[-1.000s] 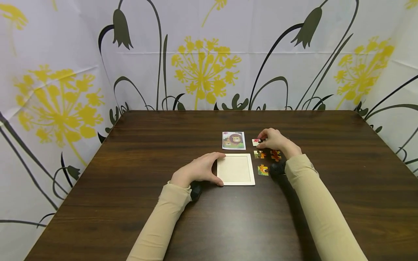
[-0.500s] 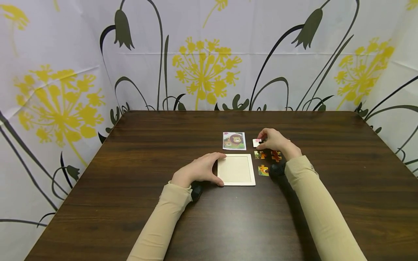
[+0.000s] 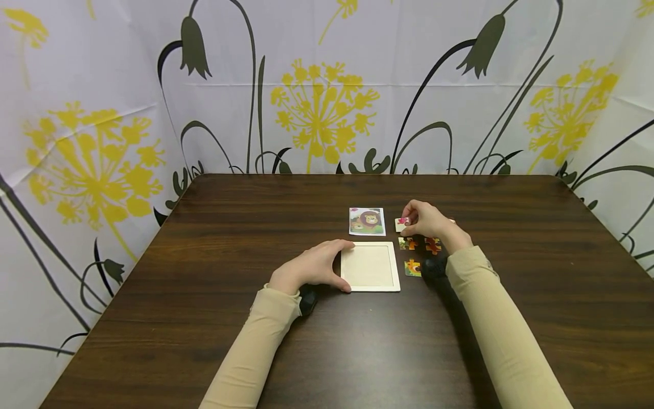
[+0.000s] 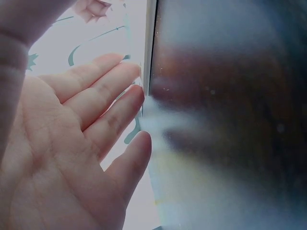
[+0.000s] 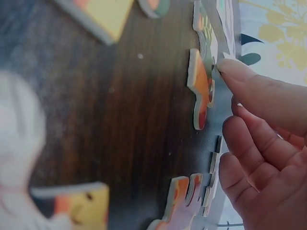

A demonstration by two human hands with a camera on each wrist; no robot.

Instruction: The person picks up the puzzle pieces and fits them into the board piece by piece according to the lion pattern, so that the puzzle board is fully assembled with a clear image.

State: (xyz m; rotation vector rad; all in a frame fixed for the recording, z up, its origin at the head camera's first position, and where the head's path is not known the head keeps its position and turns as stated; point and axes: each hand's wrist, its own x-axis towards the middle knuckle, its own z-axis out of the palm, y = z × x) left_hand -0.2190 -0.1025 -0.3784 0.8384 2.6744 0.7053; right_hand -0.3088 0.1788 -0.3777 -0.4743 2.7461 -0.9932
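Indoor nook: table (image 3: pixel 327 341), flower-print cloth (image 3: pixel 327 85).

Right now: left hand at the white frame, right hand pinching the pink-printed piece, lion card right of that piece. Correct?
No: the lion card lies left of the pink-printed piece, per the head view. The rest stands: left hand at the white frame, right hand pinching that piece.

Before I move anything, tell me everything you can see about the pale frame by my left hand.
The frame is cream-coloured and nearly square, with a raised rim around a shallow, plain recess. It looks like wood or board; I can't tell which. It lies flat on the dark table, nearer you than the lion picture and left of the puzzle pieces. Your left hand spans its left side, fingertips at the far corner and thumb at the near one.
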